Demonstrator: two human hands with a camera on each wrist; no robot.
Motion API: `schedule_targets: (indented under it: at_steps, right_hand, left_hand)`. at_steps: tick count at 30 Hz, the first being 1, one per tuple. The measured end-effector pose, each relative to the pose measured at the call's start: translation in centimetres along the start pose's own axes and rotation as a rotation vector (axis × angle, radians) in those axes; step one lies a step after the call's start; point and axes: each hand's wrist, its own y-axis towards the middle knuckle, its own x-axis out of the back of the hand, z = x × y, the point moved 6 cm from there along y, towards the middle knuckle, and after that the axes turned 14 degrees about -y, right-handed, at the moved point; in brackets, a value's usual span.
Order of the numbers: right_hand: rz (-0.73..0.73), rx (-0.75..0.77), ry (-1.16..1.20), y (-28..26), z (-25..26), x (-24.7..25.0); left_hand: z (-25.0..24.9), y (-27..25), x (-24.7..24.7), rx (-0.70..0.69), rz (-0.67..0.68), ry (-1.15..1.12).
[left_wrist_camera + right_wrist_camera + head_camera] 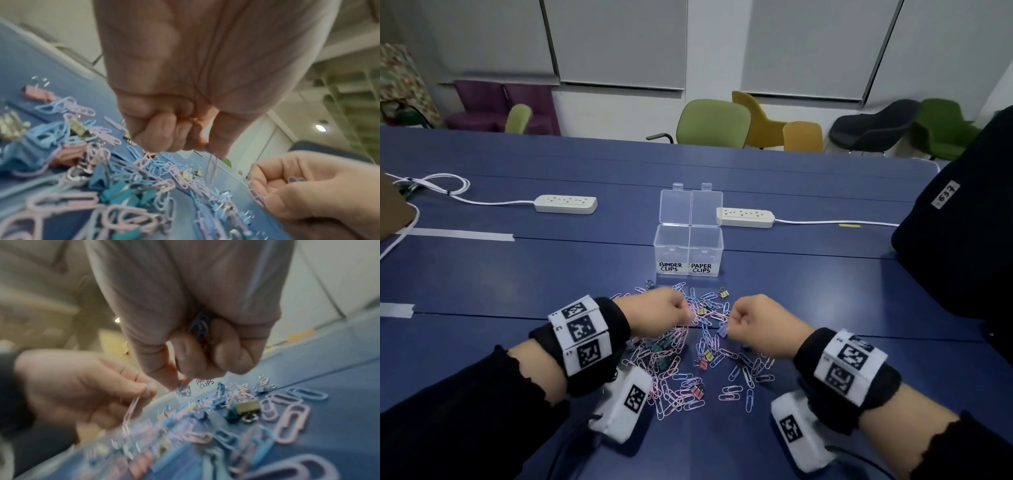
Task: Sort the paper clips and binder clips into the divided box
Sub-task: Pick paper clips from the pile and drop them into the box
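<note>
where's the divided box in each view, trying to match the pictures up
Head: divided box at centre, beyond the clip pile, lid open.
Left wrist: not in it.
Right wrist: only its PAPER CLIPS label shows, below the right hand.
Shared landmark: the left hand pinching a pink clip.

**Materials and finishes**

Pink paper clip (211,168) pinched in left hand (664,310): thin wire, smooth pastel coating, slight sheen. Blue paper clips (200,324) bunched inside right hand (755,320): same coated wire. Below both grips, binder clips (121,193) have matt painted bodies and shiny bare-metal handles. Table (517,274) under them: matt smooth blue. Beyond the hands, divided box (688,250): clear glossy plastic with paper labels. Wrist bands (580,330): black and white cloth.
</note>
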Motion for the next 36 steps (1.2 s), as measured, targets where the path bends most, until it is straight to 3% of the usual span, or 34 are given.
schedule_targets:
  at_steps: [4,6,9,14,18,23,30,36]
  right_hand:
    - [0.146,-0.093,0.957,-0.2,-1.3,0.2]
    - [0.251,-0.05,1.281,-0.2,-1.1,0.3]
    - [0.325,0.091,1.553,-0.1,-0.3,0.4]
    - [0.31,0.181,1.695,0.3,-0.6,-0.3]
    - [0.258,0.108,1.653,1.1,-0.8,0.0]
    - [0.143,-0.108,1.185,3.1,-2.7,2.5]
    - [0.158,-0.152,0.64,7.2,-3.6,9.1]
    - [0.008,-0.161,0.647,11.2,-1.4,14.2]
  left_hand:
    - [0.1,-0.4,0.1,0.084,0.02,-0.772]
    - [-0.5,-0.5,0.0,0.054,0.078,-0.965]
    - [-1.1,-0.4,0.2,-0.032,0.111,-1.075]
    - [-0.8,0.0,0.0,-0.073,0.14,-1.208]
    - [0.2,0.4,-0.1,0.062,0.178,-1.238]
    - [0.3,1.8,1.4,0.218,0.109,-1.184]
    - [-5.7,5.3,6.7,0.049,-0.015,-1.211]
    - [-8.4,9.2,8.4,-0.012,-0.161,-1.195]
